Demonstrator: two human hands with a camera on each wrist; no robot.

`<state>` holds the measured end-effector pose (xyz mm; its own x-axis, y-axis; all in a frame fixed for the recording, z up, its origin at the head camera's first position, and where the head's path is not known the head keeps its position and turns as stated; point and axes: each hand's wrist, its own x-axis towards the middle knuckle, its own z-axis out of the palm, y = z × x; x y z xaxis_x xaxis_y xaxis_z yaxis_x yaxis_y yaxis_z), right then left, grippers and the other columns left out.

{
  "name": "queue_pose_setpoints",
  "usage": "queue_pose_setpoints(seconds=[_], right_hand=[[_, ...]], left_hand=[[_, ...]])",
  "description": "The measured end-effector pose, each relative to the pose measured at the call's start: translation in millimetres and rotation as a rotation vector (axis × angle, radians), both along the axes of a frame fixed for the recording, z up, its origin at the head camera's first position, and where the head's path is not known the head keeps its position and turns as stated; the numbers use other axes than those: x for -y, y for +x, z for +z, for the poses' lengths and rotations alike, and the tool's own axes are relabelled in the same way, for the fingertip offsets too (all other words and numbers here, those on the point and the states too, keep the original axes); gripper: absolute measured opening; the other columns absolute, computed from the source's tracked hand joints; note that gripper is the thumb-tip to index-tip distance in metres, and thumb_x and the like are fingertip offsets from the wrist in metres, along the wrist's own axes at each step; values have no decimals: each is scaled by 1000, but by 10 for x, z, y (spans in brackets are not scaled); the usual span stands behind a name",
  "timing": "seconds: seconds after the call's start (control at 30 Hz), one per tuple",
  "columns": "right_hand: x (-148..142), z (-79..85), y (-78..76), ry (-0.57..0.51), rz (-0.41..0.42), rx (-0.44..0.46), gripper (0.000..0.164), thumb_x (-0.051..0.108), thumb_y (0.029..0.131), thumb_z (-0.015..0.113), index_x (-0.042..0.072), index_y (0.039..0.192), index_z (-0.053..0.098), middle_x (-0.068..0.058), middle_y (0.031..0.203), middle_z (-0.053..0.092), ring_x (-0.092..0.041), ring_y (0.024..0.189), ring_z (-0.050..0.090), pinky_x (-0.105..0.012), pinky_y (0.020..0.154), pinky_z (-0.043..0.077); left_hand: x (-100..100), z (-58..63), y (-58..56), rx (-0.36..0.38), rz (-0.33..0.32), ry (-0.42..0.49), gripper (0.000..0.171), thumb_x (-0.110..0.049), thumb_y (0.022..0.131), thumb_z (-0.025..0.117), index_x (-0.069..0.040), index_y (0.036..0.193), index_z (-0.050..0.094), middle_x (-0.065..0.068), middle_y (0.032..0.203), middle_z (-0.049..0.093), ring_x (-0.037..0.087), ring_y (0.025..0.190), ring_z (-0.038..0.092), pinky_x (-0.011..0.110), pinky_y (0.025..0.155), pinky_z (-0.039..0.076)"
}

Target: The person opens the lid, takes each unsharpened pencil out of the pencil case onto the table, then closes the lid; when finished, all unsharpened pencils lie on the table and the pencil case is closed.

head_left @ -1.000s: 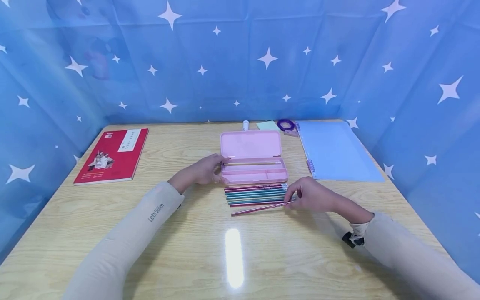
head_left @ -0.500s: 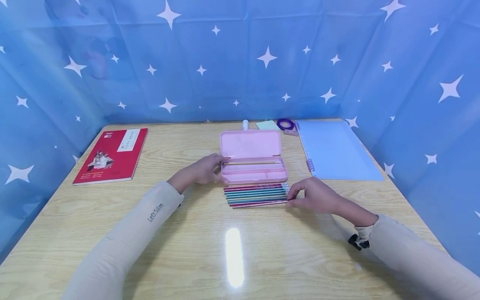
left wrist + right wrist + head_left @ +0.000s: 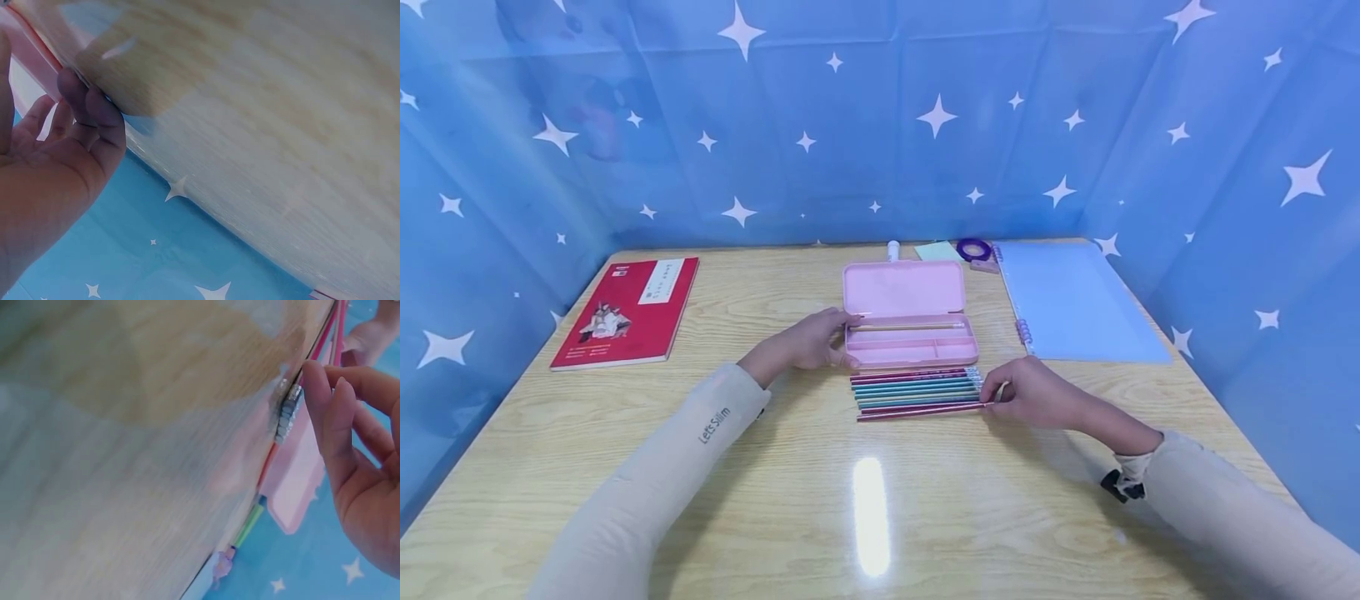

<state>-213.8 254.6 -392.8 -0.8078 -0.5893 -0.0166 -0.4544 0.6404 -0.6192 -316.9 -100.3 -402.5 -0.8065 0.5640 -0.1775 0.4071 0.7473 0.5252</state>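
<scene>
A pink pencil case (image 3: 904,289) lies with its lid raised, a yellow pencil (image 3: 910,327) in its rear compartment. My left hand (image 3: 811,340) grips the case's left side, thumb at the front corner and fingers farther back. In front of the case lies a row of pencils (image 3: 913,389), red, teal and yellow, with their ends lined up at the right. My right hand (image 3: 1033,392) pinches the right end of a red pencil (image 3: 917,412) at the row's near side. In the right wrist view, the thumb and index finger (image 3: 340,419) meet at the pencil, past the silvery pencil ends (image 3: 289,412).
A red book (image 3: 625,312) lies at the left. Behind the case are a white glue-stick-like tube (image 3: 892,251), pale green paper (image 3: 937,251) and a purple tape roll (image 3: 973,249), with a small pink block (image 3: 984,267). A translucent ring-bound notebook (image 3: 1082,300) lies at the right.
The red pencil in my right hand has swung from a slant toward the row and now lies almost parallel to it. My right hand has shifted slightly right. The left hand stays put.
</scene>
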Motion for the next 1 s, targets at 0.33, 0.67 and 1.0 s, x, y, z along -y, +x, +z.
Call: queue_pose_setpoints(seconds=[0.33, 0.67, 1.0], right_hand=[[-39, -39, 27, 25, -13, -31, 10, 1, 84, 76, 11, 83, 74, 5, 80, 71, -7, 71, 66, -22, 60, 55], [-8, -59, 23, 29, -46, -61, 9, 1, 82, 78, 8, 80, 73, 5, 76, 68, -5, 64, 58, -22, 54, 50], [39, -104, 29, 57, -82, -102, 16, 4, 80, 80, 15, 73, 71, 9, 70, 66, -3, 61, 57, -22, 56, 50]], left_hand=[[-21, -33, -7, 10, 6, -3, 90, -47, 80, 77, -13, 153, 37, 12, 156, 35, 31, 146, 28, 44, 120, 23], [-15, -35, -23, 9, 15, -6, 92, -47, 79, 77, -12, 153, 37, 13, 155, 36, 30, 145, 30, 43, 120, 24], [-6, -30, -20, 2, 15, -12, 91, -47, 79, 77, -14, 153, 37, 13, 157, 34, 31, 146, 28, 44, 120, 23]])
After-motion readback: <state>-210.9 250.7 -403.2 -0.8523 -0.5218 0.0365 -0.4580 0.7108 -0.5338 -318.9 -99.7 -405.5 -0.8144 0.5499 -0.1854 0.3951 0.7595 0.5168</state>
